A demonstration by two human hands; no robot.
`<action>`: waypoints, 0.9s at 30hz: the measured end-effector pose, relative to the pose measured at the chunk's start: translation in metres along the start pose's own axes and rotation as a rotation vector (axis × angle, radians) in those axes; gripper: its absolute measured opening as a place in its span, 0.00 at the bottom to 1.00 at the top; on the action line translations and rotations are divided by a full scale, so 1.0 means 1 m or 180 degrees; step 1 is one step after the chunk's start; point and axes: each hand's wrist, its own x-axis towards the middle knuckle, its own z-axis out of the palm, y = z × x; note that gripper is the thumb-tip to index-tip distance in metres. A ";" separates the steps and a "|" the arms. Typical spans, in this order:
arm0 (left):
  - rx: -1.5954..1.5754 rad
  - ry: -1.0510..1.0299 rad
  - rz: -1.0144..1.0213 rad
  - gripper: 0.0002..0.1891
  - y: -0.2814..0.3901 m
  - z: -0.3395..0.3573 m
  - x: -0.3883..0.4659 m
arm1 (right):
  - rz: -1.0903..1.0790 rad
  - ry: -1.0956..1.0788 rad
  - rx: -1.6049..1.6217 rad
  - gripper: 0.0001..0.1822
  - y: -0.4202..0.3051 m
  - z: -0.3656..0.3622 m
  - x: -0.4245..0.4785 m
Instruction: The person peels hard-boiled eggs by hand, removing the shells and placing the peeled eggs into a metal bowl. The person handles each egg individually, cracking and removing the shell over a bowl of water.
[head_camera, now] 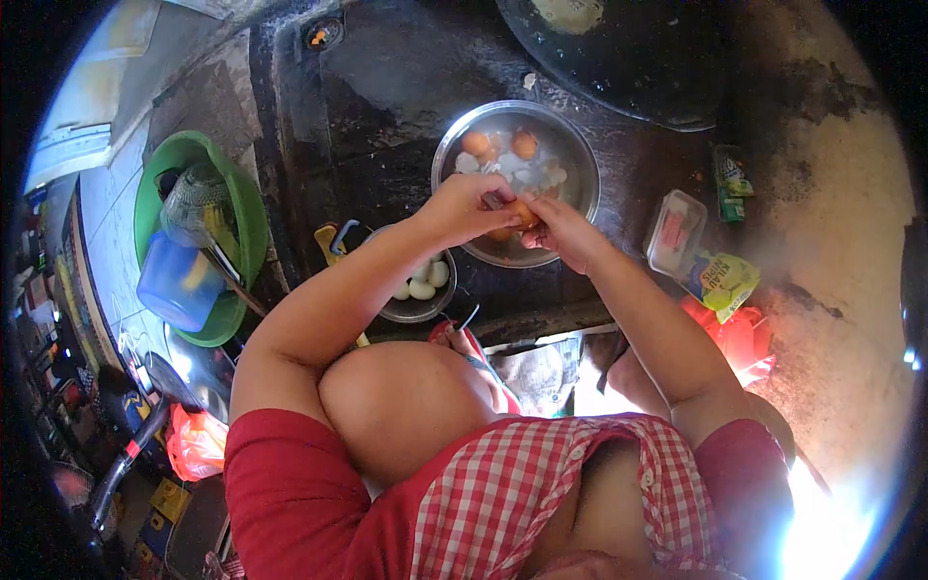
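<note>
Over the near part of a round metal basin [591, 156], my left hand [471, 209] and my right hand [569, 230] meet around a brown egg [523, 215]. The fingertips of both hands press on it, and they hide part of its surface. In the basin's liquid lie other brown eggs [524, 145] and pale eggshell pieces [516, 165]. Below my left forearm stands a smaller metal bowl [417, 317] that holds several peeled white eggs [423, 289]; the forearm covers part of this bowl.
A green tub [250, 210] with a blue plastic container [177, 283] and metal ware stands at left. To the right lie a clear plastic tray [676, 230], a yellow-green packet [725, 281] and a red plastic bag [736, 337]. A large dark round vessel [638, 65] is at the back.
</note>
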 end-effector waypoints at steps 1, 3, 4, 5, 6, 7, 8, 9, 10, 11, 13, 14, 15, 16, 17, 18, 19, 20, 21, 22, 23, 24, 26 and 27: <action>-0.0030 0.0073 0.0034 0.13 0.003 0.001 0.000 | 0.0009 -0.0024 -0.0039 0.23 -0.001 0.000 0.000; -0.0093 0.0219 0.0098 0.12 0.008 0.003 -0.001 | 0.0031 -0.0072 -0.0118 0.24 -0.002 0.001 0.000; -0.0086 0.0142 0.0032 0.12 0.010 0.003 -0.002 | 0.0090 -0.0070 -0.0025 0.24 -0.003 0.003 -0.001; -0.0079 0.0066 -0.0034 0.11 0.011 0.003 -0.002 | 0.0150 -0.0068 0.0068 0.23 -0.004 0.005 -0.003; -0.0066 -0.0002 -0.0101 0.11 0.012 0.002 -0.003 | 0.0206 -0.0075 0.0158 0.23 -0.005 0.008 -0.003; -0.0056 0.0035 -0.0059 0.11 0.008 0.002 -0.003 | 0.0214 -0.0097 0.0213 0.23 -0.005 0.009 -0.003; -0.0046 0.0073 -0.0018 0.10 0.000 0.004 -0.003 | 0.0222 -0.0120 0.0268 0.23 -0.005 0.009 -0.003; -0.0044 0.0094 0.0030 0.10 0.003 0.005 -0.002 | 0.0233 -0.0123 0.0328 0.23 -0.004 0.008 -0.003; 0.0386 0.0159 0.0335 0.09 0.005 0.004 -0.002 | 0.0203 -0.0159 0.0343 0.24 -0.002 0.006 -0.002; 0.0816 0.0224 0.0642 0.09 0.007 0.004 -0.003 | 0.0172 -0.0194 0.0358 0.24 0.000 0.004 -0.002; 0.1339 0.0319 0.1053 0.08 0.010 0.003 -0.005 | 0.0157 -0.0216 0.0336 0.25 0.000 0.003 -0.002; 0.1427 0.0341 0.1164 0.08 0.009 0.003 -0.005 | 0.0173 -0.0191 0.0301 0.25 -0.001 0.003 -0.002; 0.1515 0.0363 0.1275 0.08 0.009 0.003 -0.005 | 0.0188 -0.0168 0.0266 0.24 -0.001 0.003 -0.003; 0.1626 0.0364 0.1366 0.08 0.010 0.003 -0.005 | 0.0186 -0.0166 0.0270 0.24 -0.002 0.003 -0.003; 0.1736 0.0364 0.1457 0.08 0.010 0.003 -0.006 | 0.0185 -0.0164 0.0273 0.24 -0.002 0.004 -0.003; 0.1848 0.0363 0.1547 0.08 0.011 0.002 -0.007 | 0.0182 -0.0162 0.0279 0.23 -0.002 0.004 -0.003; 0.1903 0.0354 0.1541 0.09 0.013 0.003 -0.009 | 0.0191 -0.0183 0.0297 0.23 -0.001 0.003 -0.003; 0.1957 0.0344 0.1536 0.10 0.015 0.003 -0.010 | 0.0198 -0.0202 0.0315 0.23 0.000 0.002 -0.002; 0.2011 0.0338 0.1526 0.11 0.016 0.003 -0.011 | 0.0210 -0.0226 0.0330 0.24 -0.001 0.002 -0.002; 0.2067 0.0398 0.1615 0.09 0.016 0.003 -0.011 | 0.0185 -0.0257 0.0350 0.24 -0.002 0.003 -0.003; 0.2123 0.0457 0.1705 0.07 0.016 0.003 -0.010 | 0.0161 -0.0287 0.0369 0.24 -0.004 0.004 -0.004; 0.2176 0.0514 0.1796 0.05 0.016 0.003 -0.009 | 0.0137 -0.0314 0.0391 0.24 -0.006 0.004 -0.005; 0.2097 0.0379 0.1724 0.08 0.016 0.002 -0.008 | 0.0155 -0.0257 0.0493 0.23 -0.005 0.007 -0.005; 0.2057 0.0315 0.1687 0.09 0.016 0.001 -0.008 | 0.0165 -0.0231 0.0543 0.23 -0.005 0.007 -0.005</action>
